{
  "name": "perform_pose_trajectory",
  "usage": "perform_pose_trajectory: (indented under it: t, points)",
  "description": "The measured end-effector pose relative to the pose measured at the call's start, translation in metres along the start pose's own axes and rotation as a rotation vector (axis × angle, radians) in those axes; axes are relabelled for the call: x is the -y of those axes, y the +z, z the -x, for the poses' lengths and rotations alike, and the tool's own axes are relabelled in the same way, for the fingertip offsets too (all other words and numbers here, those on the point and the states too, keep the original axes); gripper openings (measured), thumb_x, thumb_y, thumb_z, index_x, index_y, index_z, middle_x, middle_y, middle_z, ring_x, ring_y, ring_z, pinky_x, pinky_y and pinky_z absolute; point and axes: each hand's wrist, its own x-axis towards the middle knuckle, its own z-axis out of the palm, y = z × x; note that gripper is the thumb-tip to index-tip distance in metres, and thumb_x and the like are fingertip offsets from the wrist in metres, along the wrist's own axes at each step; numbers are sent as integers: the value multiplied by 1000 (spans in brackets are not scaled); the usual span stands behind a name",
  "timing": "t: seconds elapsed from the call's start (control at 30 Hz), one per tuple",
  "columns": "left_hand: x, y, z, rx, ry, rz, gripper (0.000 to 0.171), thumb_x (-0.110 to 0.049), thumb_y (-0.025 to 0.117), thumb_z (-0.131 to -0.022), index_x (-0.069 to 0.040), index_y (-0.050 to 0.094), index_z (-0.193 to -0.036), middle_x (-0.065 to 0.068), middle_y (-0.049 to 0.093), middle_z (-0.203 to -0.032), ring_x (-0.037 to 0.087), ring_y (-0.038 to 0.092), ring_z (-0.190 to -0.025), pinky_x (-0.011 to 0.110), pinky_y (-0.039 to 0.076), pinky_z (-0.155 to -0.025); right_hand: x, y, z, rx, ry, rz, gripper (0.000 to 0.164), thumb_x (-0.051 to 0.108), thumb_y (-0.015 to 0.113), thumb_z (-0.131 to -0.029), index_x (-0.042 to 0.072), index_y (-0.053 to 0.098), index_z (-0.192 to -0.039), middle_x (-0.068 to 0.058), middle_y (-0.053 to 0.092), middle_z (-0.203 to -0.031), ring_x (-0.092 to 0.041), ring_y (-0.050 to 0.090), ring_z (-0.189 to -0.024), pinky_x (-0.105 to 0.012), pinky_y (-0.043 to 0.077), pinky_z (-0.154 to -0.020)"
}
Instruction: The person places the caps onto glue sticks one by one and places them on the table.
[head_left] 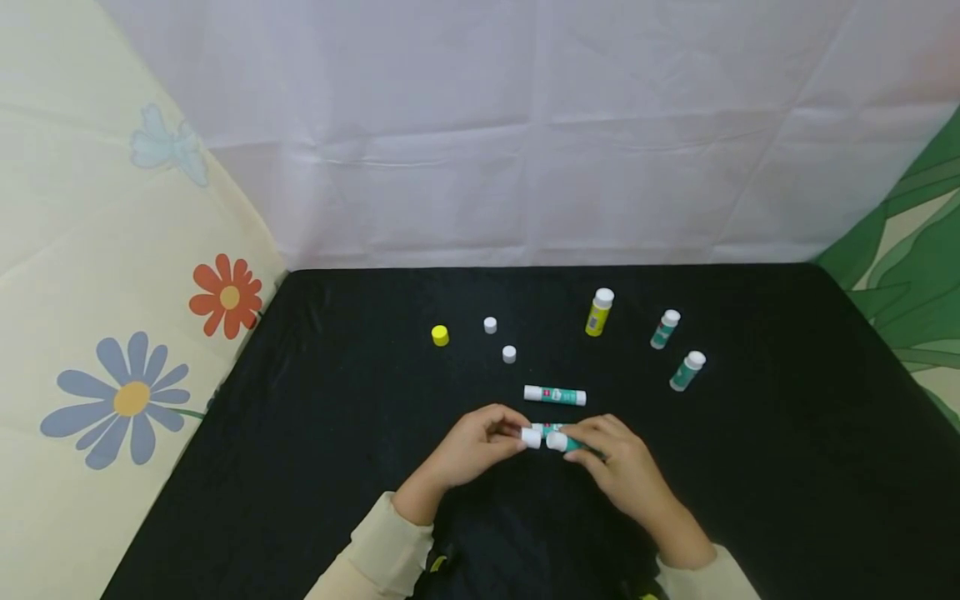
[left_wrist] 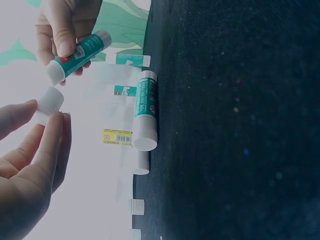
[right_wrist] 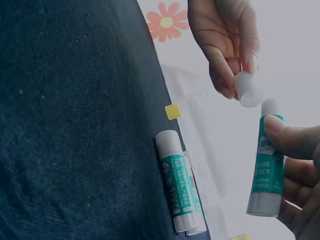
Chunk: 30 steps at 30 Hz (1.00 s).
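Observation:
My left hand (head_left: 480, 446) pinches a small white cap (left_wrist: 51, 100) between its fingertips and thumb. In my right hand (head_left: 618, 467), a teal glue stick (right_wrist: 270, 167) is gripped round its label, its white end tilted toward the cap. Cap and stick are close but apart in the right wrist view, the cap's open mouth facing the stick. Just beyond the hands one capped glue stick (head_left: 547, 428) lies on its side, partly hidden by them. Farther off, another glue stick (head_left: 555, 396) lies nearly parallel to it.
Toward the back left of the black-covered table (head_left: 360, 400) sit a yellow cap (head_left: 440, 336) and two white caps (head_left: 491, 325). On the right stand a yellow glue stick (head_left: 599, 312) and two teal ones (head_left: 687, 372), all white-topped. A white cloth (head_left: 450, 192) hangs behind.

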Motion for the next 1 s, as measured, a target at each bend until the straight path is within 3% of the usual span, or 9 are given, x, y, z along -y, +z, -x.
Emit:
perform_pose_trajectory:
  t: [1.0]
  points:
    - [1,3,-1,-4,-21,20,17,5,56,-79,8,56,-96,11,54,-89,10,52,-78,18,44,-67,2,4,0,11,-6,9,33,0,75,-53,4,67,-85,2,58,-81,-11,49,-74,-14,38,-65]
